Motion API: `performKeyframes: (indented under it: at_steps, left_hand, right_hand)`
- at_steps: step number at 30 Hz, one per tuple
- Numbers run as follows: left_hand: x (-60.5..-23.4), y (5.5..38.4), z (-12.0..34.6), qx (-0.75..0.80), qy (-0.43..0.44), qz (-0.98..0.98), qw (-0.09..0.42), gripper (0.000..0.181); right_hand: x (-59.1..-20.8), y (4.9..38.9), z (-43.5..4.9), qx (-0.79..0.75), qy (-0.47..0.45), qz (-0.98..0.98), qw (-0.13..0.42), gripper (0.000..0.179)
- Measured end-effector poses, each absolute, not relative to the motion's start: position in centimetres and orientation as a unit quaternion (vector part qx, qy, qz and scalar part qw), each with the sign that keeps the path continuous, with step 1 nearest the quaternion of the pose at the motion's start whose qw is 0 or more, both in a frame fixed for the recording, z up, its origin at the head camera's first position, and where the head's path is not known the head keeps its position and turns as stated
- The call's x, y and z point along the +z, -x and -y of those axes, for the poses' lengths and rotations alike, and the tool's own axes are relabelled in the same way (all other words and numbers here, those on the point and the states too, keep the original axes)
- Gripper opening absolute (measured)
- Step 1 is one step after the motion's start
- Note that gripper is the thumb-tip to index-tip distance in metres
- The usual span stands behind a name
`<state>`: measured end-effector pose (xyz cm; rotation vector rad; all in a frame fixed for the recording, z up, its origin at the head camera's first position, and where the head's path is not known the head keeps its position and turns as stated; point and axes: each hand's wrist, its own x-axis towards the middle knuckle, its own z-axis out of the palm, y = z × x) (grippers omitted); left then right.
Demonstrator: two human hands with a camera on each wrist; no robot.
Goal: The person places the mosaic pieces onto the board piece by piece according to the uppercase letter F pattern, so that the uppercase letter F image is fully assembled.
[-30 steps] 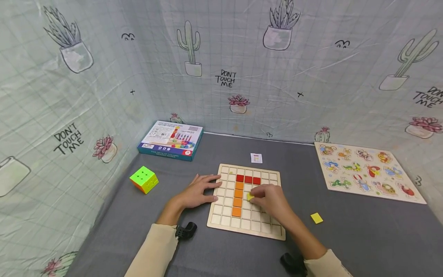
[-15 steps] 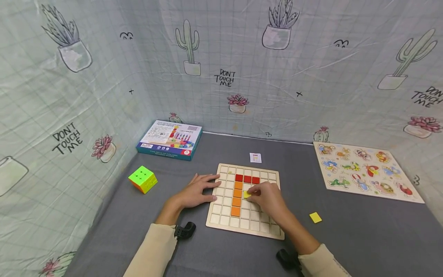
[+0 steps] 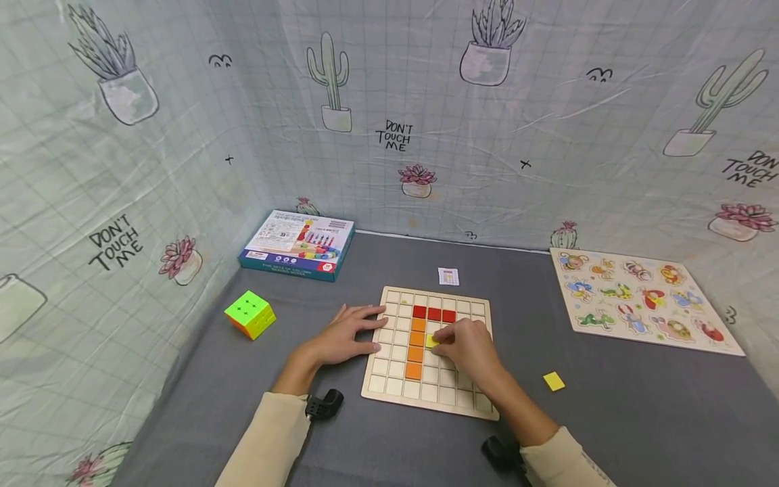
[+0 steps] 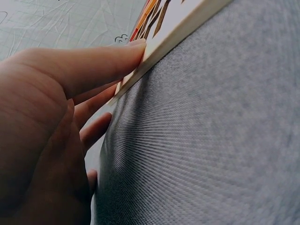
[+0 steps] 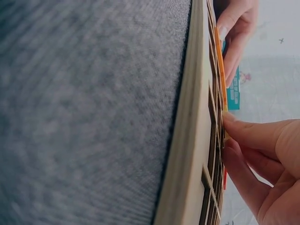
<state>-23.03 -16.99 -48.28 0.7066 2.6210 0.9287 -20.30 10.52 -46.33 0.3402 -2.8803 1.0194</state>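
Observation:
A wooden grid board lies on the grey cloth, with a row of red square tiles near its far side and a column of orange tiles below the leftmost red one. My right hand pinches a yellow square tile between thumb and fingers, right at a cell beside the orange column. My left hand rests at the board's left edge, fingers spread and touching the rim. In the left wrist view the thumb lies on that rim. Part of the board is hidden under my right hand.
A second yellow tile lies right of the board. Beyond the board is a small printed card. A puzzle cube and a flat box stand at the left, and an insect picture board lies at the right.
My right hand has shifted slightly left with the yellow tile, bringing it up against the orange column and down at the cell. The left hand has stayed at the board's edge.

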Motion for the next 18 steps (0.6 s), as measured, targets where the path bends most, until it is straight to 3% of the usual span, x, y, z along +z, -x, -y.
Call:
performKeyframes:
  at_steps: [18]
  left_hand:
    - [-48.24,22.95,16.92,0.332,-0.252,-0.900,0.128,0.058]
  right_hand:
    - [-46.41,20.35,-10.71,0.338,-0.103,0.935,0.024,0.016]
